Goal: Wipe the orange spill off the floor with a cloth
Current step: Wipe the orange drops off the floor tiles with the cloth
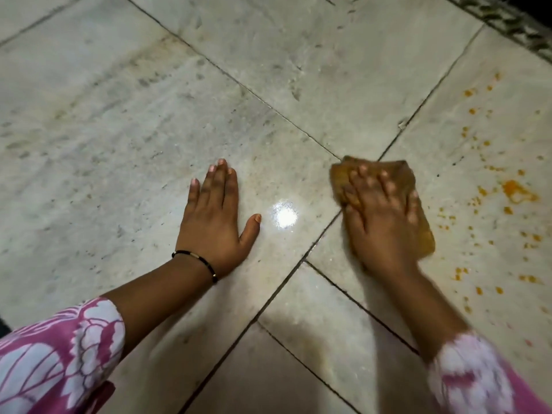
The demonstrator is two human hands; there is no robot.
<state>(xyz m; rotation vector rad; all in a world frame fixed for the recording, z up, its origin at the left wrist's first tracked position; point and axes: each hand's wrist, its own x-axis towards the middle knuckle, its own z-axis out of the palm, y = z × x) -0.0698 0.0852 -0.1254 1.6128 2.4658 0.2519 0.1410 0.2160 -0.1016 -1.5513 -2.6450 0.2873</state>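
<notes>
Orange specks and one thicker blob make up the spill [518,191], scattered over the pale stone floor [119,115] at three o'clock of the cloth [425,234]. The right hand [379,216] lies flat on that brownish, stained cloth with fingers spread, pressing rather than gripping; it is blurred, so probably mid-stroke. The left hand [216,216] rests open, palm down, on bare tile at nine o'clock of the cloth, holding nothing. Most of the spill looks unwiped. The cloth already seems loaded, so a further pass may smear orange across clean tile or into the grout lines, and the wet, glossy floor could let the bracing palm slide.
</notes>
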